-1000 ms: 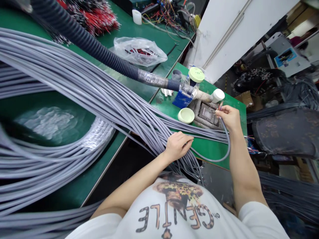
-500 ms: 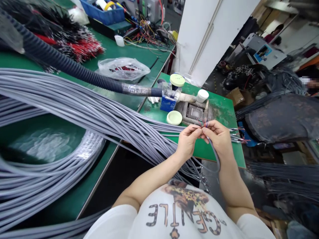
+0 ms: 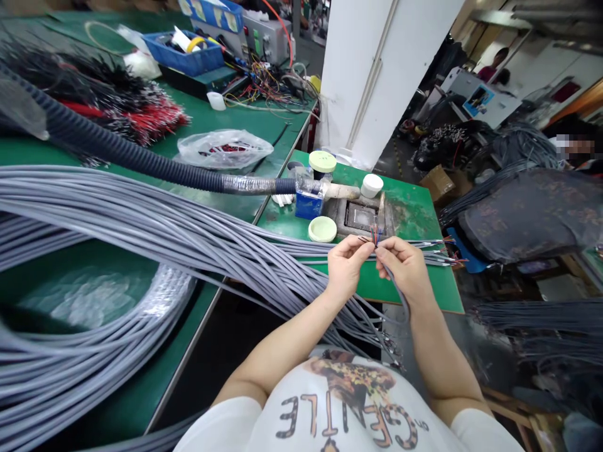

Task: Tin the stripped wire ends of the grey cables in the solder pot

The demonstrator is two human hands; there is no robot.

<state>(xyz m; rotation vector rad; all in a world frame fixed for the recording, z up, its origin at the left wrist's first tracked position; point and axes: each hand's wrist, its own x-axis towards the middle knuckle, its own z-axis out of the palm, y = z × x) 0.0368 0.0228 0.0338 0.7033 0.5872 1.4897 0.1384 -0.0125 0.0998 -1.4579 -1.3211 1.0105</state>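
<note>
Over the small green table, my right hand (image 3: pixel 406 269) grips a grey cable (image 3: pixel 399 290) just below its stripped end. Thin coloured wires (image 3: pixel 375 235), red, blue and black among them, stick up from that end. My left hand (image 3: pixel 347 267) pinches at the wires from the other side, its thumb and finger closed on a dark strand. The two sets of fingertips almost meet. Just beyond them sits a square, grimy metal pot (image 3: pixel 362 216) with a shiny grey surface. The cable's lower part loops down past my right wrist.
A thick bundle of grey cables (image 3: pixel 188 235) crosses from the left under my hands. A ribbed hose (image 3: pixel 179 176) ends at a blue box (image 3: pixel 309 205). Around the pot stand a pale green lid (image 3: pixel 323 230), a green-lidded jar (image 3: pixel 323 162) and a white tub (image 3: pixel 372 184).
The view has tilted up a little, so the background sits lower. My hands stay together at the wire end, and the wires now stand more upright and bunched.
</note>
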